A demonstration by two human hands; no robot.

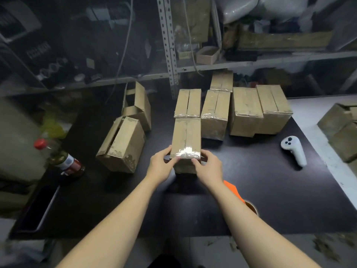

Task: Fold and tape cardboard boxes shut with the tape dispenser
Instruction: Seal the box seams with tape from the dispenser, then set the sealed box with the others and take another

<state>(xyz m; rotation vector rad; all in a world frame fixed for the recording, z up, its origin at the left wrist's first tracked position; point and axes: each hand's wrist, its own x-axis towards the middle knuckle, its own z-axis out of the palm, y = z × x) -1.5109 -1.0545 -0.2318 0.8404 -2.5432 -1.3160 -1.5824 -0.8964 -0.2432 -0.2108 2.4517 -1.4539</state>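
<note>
Now the left hand (161, 165) and right hand (209, 167) both curl round the near corners of a closed cardboard box (185, 138) on the dark desk (270, 190). Behind that box stand more taped boxes (215, 107). Nearer than it, the orange tape dispenser (233, 192) lies partly hidden under the right forearm.

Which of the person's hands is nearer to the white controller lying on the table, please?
Right. The right hand grips the near end of the taped box, left of the white controller; the left hand grips the box's other side, farther away.
</note>
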